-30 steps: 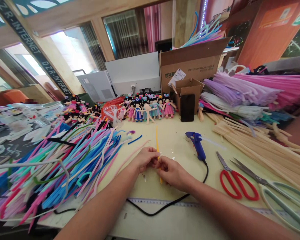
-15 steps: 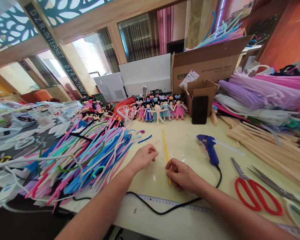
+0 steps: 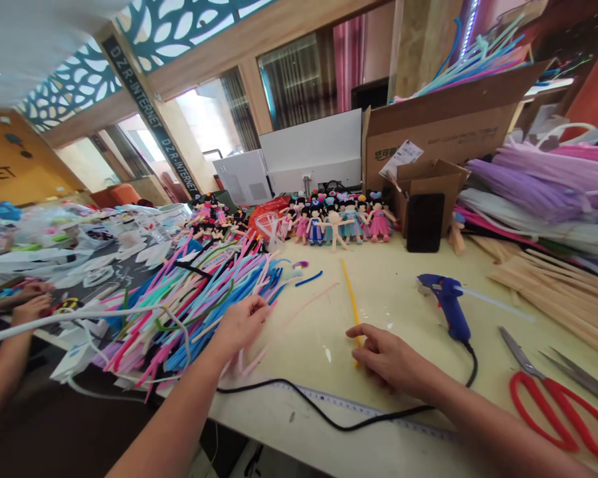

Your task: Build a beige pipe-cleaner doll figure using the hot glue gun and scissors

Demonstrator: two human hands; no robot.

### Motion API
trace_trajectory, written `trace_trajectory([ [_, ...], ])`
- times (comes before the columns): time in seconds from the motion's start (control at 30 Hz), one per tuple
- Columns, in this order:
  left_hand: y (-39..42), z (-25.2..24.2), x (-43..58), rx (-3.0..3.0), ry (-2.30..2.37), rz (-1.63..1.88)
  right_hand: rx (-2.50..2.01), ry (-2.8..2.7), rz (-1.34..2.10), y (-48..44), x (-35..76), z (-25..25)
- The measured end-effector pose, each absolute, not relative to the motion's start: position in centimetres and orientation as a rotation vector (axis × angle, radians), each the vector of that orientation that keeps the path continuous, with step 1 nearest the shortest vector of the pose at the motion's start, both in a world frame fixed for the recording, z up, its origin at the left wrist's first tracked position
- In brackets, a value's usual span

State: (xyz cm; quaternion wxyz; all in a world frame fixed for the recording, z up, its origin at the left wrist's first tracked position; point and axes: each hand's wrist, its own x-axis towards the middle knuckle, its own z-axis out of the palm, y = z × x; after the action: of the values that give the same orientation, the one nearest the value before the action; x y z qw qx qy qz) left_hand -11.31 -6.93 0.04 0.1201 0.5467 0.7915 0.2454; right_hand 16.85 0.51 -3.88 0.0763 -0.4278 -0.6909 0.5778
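My right hand [image 3: 386, 355] lies over the lower part of a yellow pipe cleaner [image 3: 349, 292] on the table. Its index finger is stretched out and its thumb stands apart, with the yellow stem showing between them. To the left, my left hand [image 3: 242, 324] is at the edge of a heap of coloured pipe cleaners [image 3: 214, 285], fingers curled together. What they hold, if anything, I cannot make out. A pale pink pipe cleaner [image 3: 311, 299], smeared by motion, runs slantwise beside that hand. A short blue piece [image 3: 309, 279] lies beyond it.
A blue glue gun [image 3: 448, 302] lies at right, its black cord [image 3: 323, 417] crossing the front over a ruler [image 3: 339, 400]. Red-handled scissors [image 3: 543, 392] are further right. Small dolls [image 3: 335, 229], a phone [image 3: 425, 222] and cardboard boxes [image 3: 438, 133] stand behind. Another person's hands [image 3: 32, 302] show at far left.
My left hand has moved left, from beside the yellow pipe cleaner to the heap. My right hand's fingers have spread from a pinch. The view has turned left, bringing in another person's arms.
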Motion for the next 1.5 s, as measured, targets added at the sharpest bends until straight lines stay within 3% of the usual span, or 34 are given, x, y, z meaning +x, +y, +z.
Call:
trace_trajectory([
  [0.3,-10.0,2.4,-16.7,1.453,2.95,0.844,-1.208,-2.059,1.75,0.8,17.1,-4.9],
  [0.73,-12.9,1.1,-20.2,1.595,3.023,0.313,-1.257,-2.098,1.699,1.3,17.2,-5.3],
  [1.1,-13.3,2.4,-21.8,1.49,3.087,0.873,-1.249,-2.132,1.71,1.4,17.4,-5.8],
  [1.3,-13.5,3.8,-22.9,1.575,3.337,0.554,-1.208,-2.117,1.728,1.4,17.4,-5.9],
  [1.5,-12.7,3.5,-24.9,1.439,3.25,0.36,-1.198,-2.137,1.743,1.5,17.4,-6.1],
])
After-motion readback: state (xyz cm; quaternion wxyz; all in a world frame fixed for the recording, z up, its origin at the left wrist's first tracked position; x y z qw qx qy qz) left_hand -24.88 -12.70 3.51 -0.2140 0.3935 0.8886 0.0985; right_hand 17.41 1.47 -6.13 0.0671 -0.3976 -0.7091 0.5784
